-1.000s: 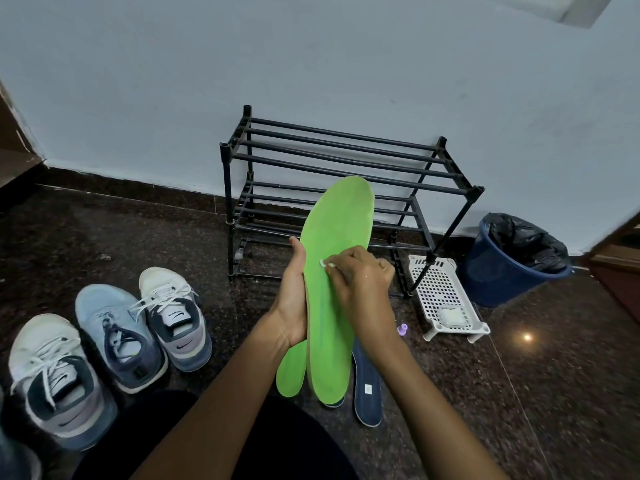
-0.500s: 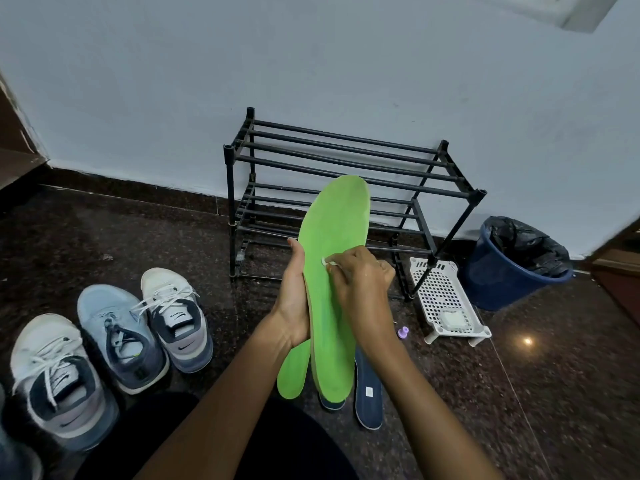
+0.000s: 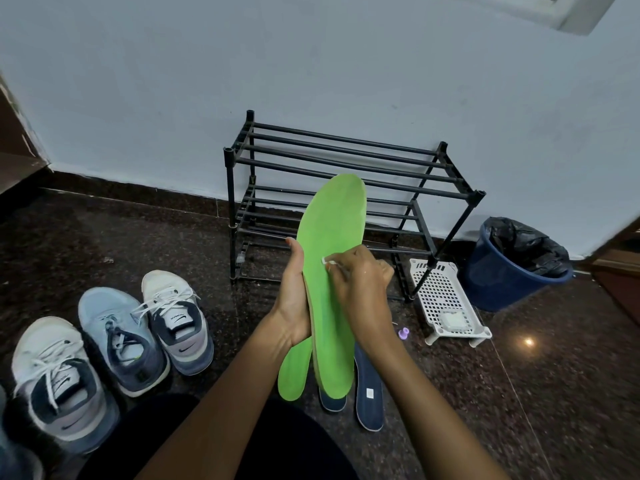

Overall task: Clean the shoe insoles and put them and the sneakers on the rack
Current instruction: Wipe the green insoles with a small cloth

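The green insole (image 3: 335,230) stands nearly upright in the air in front of the black rack (image 3: 346,157), toe end up, between the two hands. The left hand (image 3: 294,303) grips its left edge, thumb on the near side and fingers curled behind. The right hand (image 3: 363,289) is curled and pinches a small white piece (image 3: 325,260), pressed against the insole's face near its middle; I cannot tell what the piece is. Below the hands, a second green insole (image 3: 294,374) and two dark blue insoles (image 3: 369,396) lie on the floor (image 3: 485,393). Three sneakers (image 3: 121,341) stand side by side to the left, well apart from the rack. To the right of the rack lie a white perforated tray (image 3: 440,292) and a small purple cap (image 3: 403,332), with a blue bin (image 3: 498,282) beyond.
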Demonstrator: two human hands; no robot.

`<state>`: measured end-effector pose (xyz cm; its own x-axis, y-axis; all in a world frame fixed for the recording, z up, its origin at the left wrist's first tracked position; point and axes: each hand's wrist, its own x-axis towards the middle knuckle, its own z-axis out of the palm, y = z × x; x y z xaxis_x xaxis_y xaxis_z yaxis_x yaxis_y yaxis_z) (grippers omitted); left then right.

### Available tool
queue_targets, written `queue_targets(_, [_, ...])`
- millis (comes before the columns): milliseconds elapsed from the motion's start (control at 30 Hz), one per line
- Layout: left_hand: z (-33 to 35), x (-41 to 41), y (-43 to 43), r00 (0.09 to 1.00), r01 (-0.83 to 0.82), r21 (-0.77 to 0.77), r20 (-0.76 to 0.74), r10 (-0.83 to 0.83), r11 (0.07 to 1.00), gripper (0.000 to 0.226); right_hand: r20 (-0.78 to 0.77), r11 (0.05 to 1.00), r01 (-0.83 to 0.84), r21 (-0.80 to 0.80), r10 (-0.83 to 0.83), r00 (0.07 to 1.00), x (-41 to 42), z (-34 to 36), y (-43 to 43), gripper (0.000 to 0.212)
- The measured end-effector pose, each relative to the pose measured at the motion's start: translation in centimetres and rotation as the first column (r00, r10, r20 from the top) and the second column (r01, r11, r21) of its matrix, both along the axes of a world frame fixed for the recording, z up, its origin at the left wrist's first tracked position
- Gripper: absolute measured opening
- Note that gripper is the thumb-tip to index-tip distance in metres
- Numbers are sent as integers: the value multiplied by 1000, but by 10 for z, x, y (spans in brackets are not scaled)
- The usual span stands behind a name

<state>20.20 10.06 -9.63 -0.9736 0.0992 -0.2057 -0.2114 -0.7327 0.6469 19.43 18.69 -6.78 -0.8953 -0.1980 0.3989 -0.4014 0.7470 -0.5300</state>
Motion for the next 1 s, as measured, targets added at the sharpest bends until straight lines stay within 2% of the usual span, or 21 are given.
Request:
queue_targets(200, [3,1,-2,998,55,0,8,-55,999,96,28,994,-108,11,107,994,23,-6,-5,18])
queue_targets(300, [3,1,0,999,40,10,13,-40,999,88,20,998,-58,37,57,998,12,-3,-2,16])
queue_targets(433, [1,1,2,999,33,-4,3,-33,999,78,14,999,31,-12,-30,999,-6,2,1,14])
queue_targets(700, [-1,-3,-4,999,19,-58,30,-17,998,92,29,996,-92,17,92,995,26,-10,-1,15])
queue_targets(900, [-4,-3,-1,1000,1,-66,2,-1,998,80,7,999,32,11,-32,999,-2,-5,5,15])
queue_targets(1000, [-6,-3,-2,1000,-2,-75,4,2,997,80,24,1000,31,-2,-31,999,3,-6,1,16])
